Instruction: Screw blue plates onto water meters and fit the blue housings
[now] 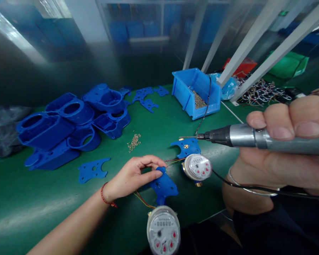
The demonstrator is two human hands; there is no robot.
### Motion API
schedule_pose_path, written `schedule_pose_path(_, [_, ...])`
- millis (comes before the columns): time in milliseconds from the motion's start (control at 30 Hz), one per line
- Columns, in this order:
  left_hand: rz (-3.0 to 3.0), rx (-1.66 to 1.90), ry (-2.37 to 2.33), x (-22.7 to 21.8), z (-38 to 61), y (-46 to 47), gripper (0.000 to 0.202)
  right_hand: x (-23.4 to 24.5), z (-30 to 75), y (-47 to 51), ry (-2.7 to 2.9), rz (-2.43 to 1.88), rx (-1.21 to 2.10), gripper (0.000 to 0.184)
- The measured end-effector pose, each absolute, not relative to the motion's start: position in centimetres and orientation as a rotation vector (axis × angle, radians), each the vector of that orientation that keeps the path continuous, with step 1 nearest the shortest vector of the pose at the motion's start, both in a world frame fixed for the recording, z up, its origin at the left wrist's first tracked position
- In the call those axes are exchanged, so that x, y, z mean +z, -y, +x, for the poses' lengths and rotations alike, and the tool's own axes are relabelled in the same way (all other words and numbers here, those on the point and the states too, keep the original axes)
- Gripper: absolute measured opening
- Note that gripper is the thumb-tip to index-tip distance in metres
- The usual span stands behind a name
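My left hand pinches a flat blue plastic plate by its upper corner, thumb on top. Just below the plate is a round water meter with red pointers; thin coloured wires run between it and my hand. My right hand is wrapped round an electric screwdriver, its thin bit pointing left. In the view, that bit lies at the top edge of a second blue plate; I cannot tell whether they touch. Against this plate stands another water meter.
Small screws lie heaped on the green table. Blue housings are piled at the left, near a loose plate. Behind stands a blue bin of screws. A black cable, grey posts and tangled wires occupy the right.
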State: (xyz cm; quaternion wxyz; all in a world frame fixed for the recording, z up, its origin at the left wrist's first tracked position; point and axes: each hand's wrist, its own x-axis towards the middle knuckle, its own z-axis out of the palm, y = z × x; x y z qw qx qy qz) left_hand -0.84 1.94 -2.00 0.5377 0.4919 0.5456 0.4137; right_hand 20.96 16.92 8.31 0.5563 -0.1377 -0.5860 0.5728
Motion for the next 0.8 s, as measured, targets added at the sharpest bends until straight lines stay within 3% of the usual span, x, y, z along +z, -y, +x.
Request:
schedule_pose_path(233, [1.179, 0.983, -1.398, -0.8, -1.5, -1.8, 0.024, 9.4, 19.2, -16.0, 1.356, -0.311, 1.29, 0.023])
schedule_pose_path(467, [1.437, 0.71, -1.339, -3.3, 0.5, -2.6, 0.023, 9.3, 19.2, -15.7, 1.406, -0.341, 1.301, 0.02])
schedule_pose_path(800, [1.543, 0.634, -1.208, -4.2, 1.2, -4.2, 0.021, 8.2, 19.5, -15.9, 1.406, -0.328, 1.329, 0.022])
